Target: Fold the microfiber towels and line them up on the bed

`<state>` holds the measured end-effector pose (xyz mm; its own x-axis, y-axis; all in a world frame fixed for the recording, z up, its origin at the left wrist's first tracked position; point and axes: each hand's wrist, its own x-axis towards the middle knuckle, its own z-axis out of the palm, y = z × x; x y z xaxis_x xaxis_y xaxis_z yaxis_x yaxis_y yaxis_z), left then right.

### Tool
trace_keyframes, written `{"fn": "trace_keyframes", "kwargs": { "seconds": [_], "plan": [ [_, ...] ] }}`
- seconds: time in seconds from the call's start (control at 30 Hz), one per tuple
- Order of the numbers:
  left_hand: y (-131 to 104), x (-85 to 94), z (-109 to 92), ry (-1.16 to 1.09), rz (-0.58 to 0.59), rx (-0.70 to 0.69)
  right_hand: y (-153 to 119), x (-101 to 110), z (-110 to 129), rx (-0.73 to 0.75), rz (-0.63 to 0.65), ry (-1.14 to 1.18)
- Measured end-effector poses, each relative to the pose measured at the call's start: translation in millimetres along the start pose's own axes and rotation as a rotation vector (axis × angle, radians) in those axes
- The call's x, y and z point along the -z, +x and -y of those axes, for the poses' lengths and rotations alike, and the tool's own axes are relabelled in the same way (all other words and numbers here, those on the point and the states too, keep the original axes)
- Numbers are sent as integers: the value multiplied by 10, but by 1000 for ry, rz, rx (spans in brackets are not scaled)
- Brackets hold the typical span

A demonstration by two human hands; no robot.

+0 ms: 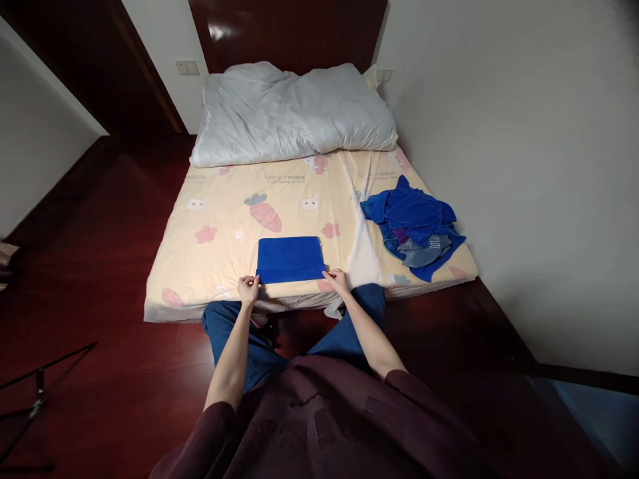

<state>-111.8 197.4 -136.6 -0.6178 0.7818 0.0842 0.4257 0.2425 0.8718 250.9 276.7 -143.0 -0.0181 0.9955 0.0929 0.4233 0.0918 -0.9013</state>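
Cloth (290, 256) is showing solid blue. Sheet (192, 266) is showing pale yellow, printed with pink flowers (206, 234), white cat faces (309, 203). Quilt (299, 113) is looking pale grey; floor (124, 372), dark red.

"Is it bright?"
"The bed (200, 253) is bright, but the floor (124, 386) looks dark."
"Any shiny spots?"
"Yes, on the headboard (294, 33). And the top right corner goes dark and fuzzy."

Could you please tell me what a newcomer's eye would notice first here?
Probably the folded blue cloth at the near edge of the bed, pinched at its near corners by the left hand and right hand. Next, the mostly blue cloth pile to the right, and the pale bedding across the far end.
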Motion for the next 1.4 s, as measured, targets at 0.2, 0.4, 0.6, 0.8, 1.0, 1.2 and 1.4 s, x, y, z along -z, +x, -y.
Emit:
{"fn": "trace_keyframes", "kwargs": {
  "seconds": [0.2,0.4,0.6,0.8,1.0,1.2,1.4],
  "plan": [
    [-172,142,-242,147,105,-328,-287,58,164,117,-217,-161],
    [-277,131,-314,290,483,-595,-513,-25,474,405,168,-324],
    [-185,-16,-227,364,492,-554,-301,-190,404,430,250,-407],
    [-77,-74,-225,384,480,-538,-171,-204,234,372,273,-464],
    [40,-86,-319,429,489,-556,-36,-222,278,328,266,-483],
    [-189,164,-136,418,522,-562,-317,-47,216,355,331,-393],
    [-261,238,-5,299,546,-481,-465,-26,164,307,272,-251]
  ]
}}
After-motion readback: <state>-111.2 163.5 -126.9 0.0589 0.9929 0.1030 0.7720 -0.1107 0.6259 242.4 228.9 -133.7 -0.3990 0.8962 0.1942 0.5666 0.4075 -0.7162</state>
